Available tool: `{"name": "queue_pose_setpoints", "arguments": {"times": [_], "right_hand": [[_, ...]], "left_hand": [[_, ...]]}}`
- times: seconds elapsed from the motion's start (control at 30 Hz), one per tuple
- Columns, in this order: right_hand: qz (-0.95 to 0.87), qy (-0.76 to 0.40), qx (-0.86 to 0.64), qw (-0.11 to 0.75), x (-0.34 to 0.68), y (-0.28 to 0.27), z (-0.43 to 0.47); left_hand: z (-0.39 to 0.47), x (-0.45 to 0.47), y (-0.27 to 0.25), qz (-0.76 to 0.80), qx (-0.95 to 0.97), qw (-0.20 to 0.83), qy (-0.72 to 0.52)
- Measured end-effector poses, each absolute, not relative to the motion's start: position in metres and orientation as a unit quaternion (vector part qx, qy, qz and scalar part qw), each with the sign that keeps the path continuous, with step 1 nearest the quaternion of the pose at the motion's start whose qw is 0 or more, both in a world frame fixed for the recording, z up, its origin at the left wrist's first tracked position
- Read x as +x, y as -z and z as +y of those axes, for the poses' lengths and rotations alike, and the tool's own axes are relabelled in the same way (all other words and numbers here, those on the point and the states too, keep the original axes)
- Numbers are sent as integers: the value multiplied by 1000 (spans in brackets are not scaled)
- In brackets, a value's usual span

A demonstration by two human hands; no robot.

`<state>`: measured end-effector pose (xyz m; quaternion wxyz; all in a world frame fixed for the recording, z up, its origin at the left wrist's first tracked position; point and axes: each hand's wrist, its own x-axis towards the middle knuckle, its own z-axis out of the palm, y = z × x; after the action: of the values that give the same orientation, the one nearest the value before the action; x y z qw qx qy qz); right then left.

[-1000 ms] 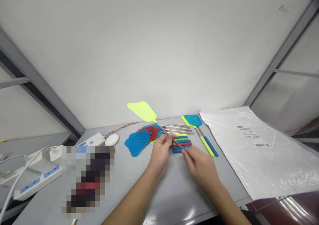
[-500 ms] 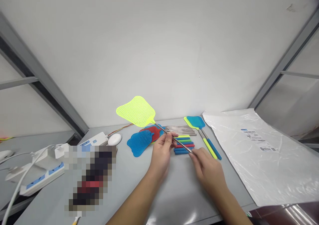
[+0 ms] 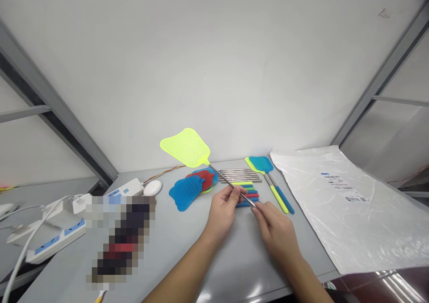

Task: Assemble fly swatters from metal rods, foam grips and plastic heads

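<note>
A fly swatter [image 3: 187, 147] with a neon yellow perforated head and a thin metal rod is held slanted above the table. My left hand [image 3: 225, 209] is closed on the rod's lower part, thumb on top. At the rod's bottom end, my right hand [image 3: 276, 227] pinches it; no coloured grip shows there. Behind my hands lie several metal rods [image 3: 241, 175] and several coloured handle grips [image 3: 252, 191], partly hidden by my left hand. Left of these are overlapping swatter heads, a blue one [image 3: 187, 193] in front and a red one [image 3: 207, 178] behind it.
Two swatters with grips, one yellow [image 3: 279, 199] and one blue [image 3: 284, 199], lie right of the rods. A white plastic mailer [image 3: 362, 222] covers the table's right side. At left are power strips [image 3: 60, 238] with cables, a white round object [image 3: 153, 187] and a pixelated patch.
My left hand has slid down the rod, closer to my right hand. The view has shifted slightly; the swatter stays held at much the same slant.
</note>
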<state>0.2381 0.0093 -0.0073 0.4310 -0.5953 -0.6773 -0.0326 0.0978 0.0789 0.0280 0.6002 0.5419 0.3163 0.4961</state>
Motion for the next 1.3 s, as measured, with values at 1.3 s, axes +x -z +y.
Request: {"name": "queue_pose_setpoints", "arguments": {"times": [1.3], "right_hand": [[-686,46,-592,421,247,12,12]], "left_hand": [[96,90,-24,326,515,595,-524]]}}
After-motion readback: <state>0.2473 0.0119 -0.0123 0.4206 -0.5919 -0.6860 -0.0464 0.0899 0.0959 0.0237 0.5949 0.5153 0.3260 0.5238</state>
